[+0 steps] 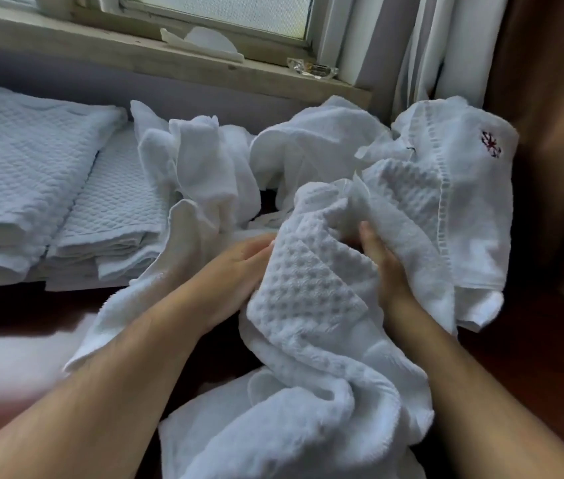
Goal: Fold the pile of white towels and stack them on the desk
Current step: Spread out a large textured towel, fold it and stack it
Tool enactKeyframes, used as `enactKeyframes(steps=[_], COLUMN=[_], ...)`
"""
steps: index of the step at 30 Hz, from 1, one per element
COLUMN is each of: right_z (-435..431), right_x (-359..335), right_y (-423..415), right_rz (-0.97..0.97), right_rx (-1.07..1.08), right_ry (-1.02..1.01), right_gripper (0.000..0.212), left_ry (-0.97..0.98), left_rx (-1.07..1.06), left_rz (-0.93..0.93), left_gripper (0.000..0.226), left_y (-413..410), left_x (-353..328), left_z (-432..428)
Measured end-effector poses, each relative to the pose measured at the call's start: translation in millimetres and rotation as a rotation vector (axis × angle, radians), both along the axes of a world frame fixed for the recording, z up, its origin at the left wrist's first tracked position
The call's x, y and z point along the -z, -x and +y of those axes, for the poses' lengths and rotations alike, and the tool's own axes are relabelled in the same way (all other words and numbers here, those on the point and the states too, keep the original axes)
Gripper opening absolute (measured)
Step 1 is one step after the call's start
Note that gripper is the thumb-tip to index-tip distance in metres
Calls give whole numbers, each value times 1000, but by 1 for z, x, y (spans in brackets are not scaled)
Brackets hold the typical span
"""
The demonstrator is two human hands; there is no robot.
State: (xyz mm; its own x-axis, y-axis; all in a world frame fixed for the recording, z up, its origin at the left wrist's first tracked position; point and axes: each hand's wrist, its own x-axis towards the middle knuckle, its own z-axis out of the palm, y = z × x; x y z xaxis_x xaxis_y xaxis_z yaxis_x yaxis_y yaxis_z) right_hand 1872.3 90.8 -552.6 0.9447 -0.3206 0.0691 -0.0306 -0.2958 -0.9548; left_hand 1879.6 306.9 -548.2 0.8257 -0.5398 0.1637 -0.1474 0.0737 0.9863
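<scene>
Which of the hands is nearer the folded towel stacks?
Left. The left hand holds the waffle towel just right of the folded towel stacks; the right hand holds the same towel's other side, farther right.

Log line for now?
left hand holds waffle towel | right hand grips same towel | folded stacks at left | loose pile behind

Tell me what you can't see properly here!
All in the head view:
- Fingertips of the left hand: behind the towel.
- Fingers of the right hand: buried in its folds.
- The stack: cut off by the left edge.
- The white smear, bottom left: blurred.
- The glass thing on the sill: too small to name.
</scene>
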Motion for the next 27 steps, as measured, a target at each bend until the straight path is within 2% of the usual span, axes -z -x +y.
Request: enactKeyframes(steps=[4,8,11,14,18,19,21,22,27], right_z=[-3,0,0,-3,1,4,11,12,17], right_x=[-2,3,2,-2,-13,-17,-23,-26,-43], right_y=[-43,-75,-96,-105,-82,-68,-34,-17,56], right_rz=[24,-15,-24,12,62,45,18,-6,198], right_rx=[-8,-87,-113,-144,-169,-174,-174,-164,-414], right_ry=[-14,-201,-300,-312,-300,-300,-268,-239,-601], right_gripper=[50,44,48,59,60,59,59,60,57], left_ry=[-109,-117,-136,-193,-197,-177,-95,-32,247], left_rx=[-109,-179,-248,-266,-275,-273,-260,-247,-278], left_rz=[-59,-33,-46,-27,-32,-14,85,144,273], left_gripper=[16,13,16,17,25,23,5,14,24], left_y=[-10,-26,-40,-49,-46,-38,-22,-14,21], left_x=[8,13,16,15,12,8,1,-2,-44], left_z=[-1,-6,-13,-20,-18,-15,-8,-3,8])
